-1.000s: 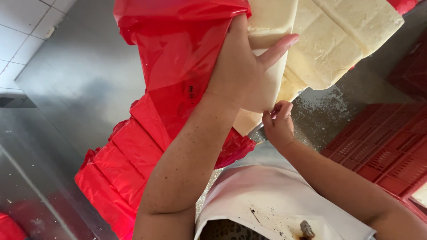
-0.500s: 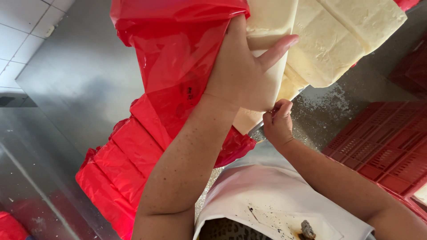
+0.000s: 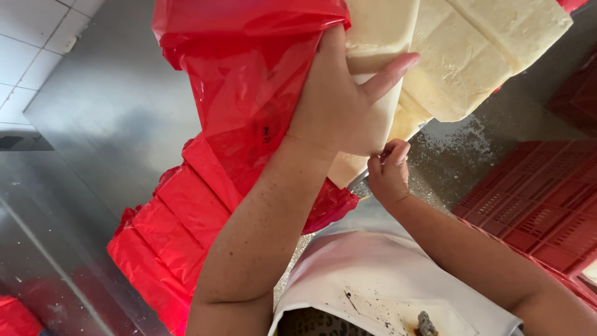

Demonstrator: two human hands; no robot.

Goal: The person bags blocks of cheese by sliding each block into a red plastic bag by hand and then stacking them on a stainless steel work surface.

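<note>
Bagging underway: our left hand (image 3: 339,106) grasps pale block (image 3: 379,37) and red bag (image 3: 249,81); right hand (image 3: 388,174) pinches block's lower corner; next, we judge, bag pulled over.

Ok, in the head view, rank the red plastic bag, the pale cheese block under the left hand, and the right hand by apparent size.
1. red plastic bag, by far the largest.
2. cheese block, partly hidden by the left hand.
3. right hand, smallest, though nearer the camera.

Cheese blocks (image 3: 472,56) cut off by top edge; near block's lower end hidden behind left hand (image 3: 339,102). Right hand (image 3: 388,174) fingertips tucked under block; what they pinch can't be told. Red bag (image 3: 242,81) top cut off. Crate (image 3: 535,211) runs past right edge.
</note>
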